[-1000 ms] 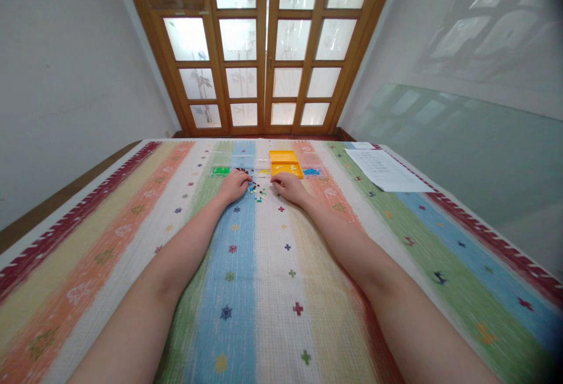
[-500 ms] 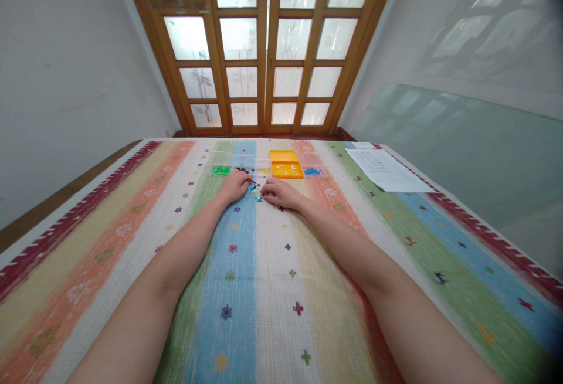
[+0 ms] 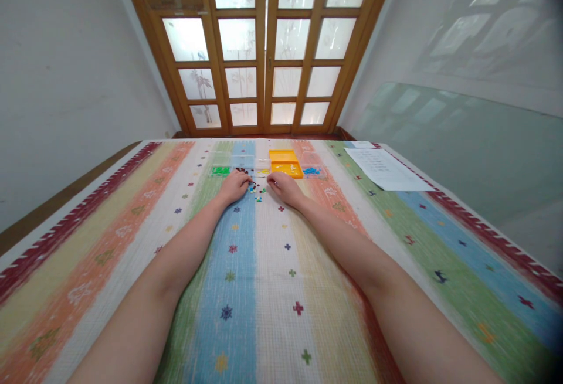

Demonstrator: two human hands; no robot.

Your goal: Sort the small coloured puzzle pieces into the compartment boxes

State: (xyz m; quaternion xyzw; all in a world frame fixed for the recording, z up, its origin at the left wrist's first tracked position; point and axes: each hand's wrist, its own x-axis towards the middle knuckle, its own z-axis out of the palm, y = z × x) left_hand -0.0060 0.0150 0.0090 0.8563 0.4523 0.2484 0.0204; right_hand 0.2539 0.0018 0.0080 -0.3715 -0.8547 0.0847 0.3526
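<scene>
Both arms stretched fwd over the striped table [image 3: 281,290]. Left hand [image 3: 234,186] lies palm-down just left of a small scatter of loose beads [image 3: 257,192], fingers curled at its edge; can't tell if anything's pinched. Right hand [image 3: 284,186] sits just right of the pile, near the yellow tray [image 3: 285,165]; fingertips bent down, grip hidden too. Beads lie on the cloth between the two hands, in front of a row of small trays: green bits [image 3: 220,170], dark bits [image 3: 243,170], blue bits [image 3: 311,171]. Paper sheet [image 3: 385,168] well apart, far right. Judgement: beads are tiny, hard, v. light, likely to roll or skip; best pinched singly w/ thumb + forefinger tips from above, pressing lightly into the weave.
</scene>
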